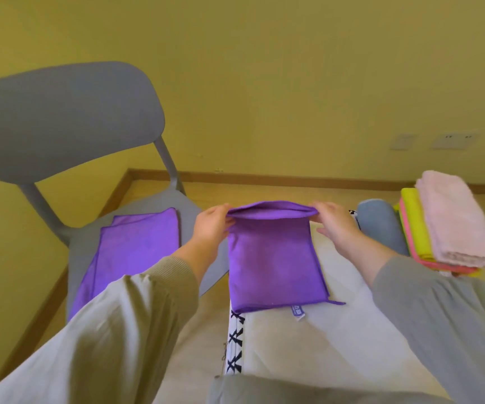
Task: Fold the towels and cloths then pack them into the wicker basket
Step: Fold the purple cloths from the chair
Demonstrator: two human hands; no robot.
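Both hands pinch purple cloth (273,258) far edge | long axis runs away from person

Free room: bare cream surface (337,339) in the lower centre of the frame, open between the two sleeves; open floor strip (264,189) across the middle, beyond the hands.

Obstacles, centre: purple cloth (273,258) lying flat, its far edge lifted by the left hand (210,225) and right hand (333,221).

Obstacles, left: grey chair (60,121), backrest upright in the upper left, seat covered by a second purple cloth (136,246).

Obstacles, right: folded stack (451,225) of pink, yellow and coral cloths; grey-blue roll (379,223) just beside it.
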